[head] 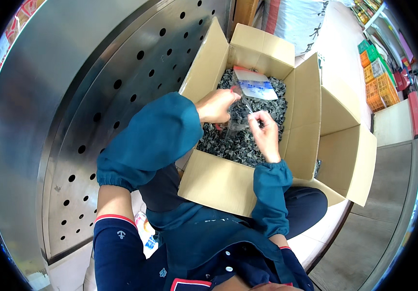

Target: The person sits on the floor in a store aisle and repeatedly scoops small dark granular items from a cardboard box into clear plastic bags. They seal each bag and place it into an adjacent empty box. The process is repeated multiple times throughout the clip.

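An open cardboard box [216,178] stands before me, filled with dark, curled dried flakes [238,149] that look like dried wood ear fungus. Over them, my left hand [217,105] grips a clear plastic bag [235,118] with red at its edge. My right hand [265,132] pinches a thin, pale, shiny piece [248,107] between thumb and fingers; whether it is part of the bag I cannot tell. Just beyond both hands, a flat printed packet [255,85] in white and blue with a red edge lies on the flakes.
A perforated metal panel [121,105] rises close on the left. Another open cardboard box [340,156] adjoins on the right. Behind stands a white woven sack [292,22] bearing writing. Orange and green plastic crates [380,91] are stacked at the far right.
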A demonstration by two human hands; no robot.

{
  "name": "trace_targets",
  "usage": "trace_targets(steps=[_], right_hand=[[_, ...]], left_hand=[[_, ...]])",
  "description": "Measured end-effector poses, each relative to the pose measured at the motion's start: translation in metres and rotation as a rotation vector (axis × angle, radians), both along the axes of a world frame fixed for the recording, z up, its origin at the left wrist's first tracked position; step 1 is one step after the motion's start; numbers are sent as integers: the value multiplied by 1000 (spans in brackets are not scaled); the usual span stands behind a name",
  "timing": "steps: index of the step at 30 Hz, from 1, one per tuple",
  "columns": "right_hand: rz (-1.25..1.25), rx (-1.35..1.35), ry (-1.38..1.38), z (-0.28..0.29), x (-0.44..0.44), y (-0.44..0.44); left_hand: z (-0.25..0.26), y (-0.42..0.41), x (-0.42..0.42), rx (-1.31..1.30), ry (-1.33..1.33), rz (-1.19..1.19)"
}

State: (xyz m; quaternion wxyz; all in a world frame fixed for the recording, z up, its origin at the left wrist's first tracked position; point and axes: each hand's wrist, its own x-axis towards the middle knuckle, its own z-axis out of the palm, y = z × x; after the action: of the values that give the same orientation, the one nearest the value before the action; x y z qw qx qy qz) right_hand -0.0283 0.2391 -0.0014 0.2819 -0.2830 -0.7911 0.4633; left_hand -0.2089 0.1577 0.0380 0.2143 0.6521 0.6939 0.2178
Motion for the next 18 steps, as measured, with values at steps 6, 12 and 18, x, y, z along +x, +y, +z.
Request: trace_targets(steps=[6, 12, 18], right_hand=[[-195, -505, 246, -27, 4, 25], [351, 298, -394, -104, 1, -10], [553, 440, -682, -114, -54, -56]], left_hand=[[3, -7, -11, 43, -15, 38], [13, -4, -14, 196, -56, 100], [22, -7, -17, 108, -37, 80]])
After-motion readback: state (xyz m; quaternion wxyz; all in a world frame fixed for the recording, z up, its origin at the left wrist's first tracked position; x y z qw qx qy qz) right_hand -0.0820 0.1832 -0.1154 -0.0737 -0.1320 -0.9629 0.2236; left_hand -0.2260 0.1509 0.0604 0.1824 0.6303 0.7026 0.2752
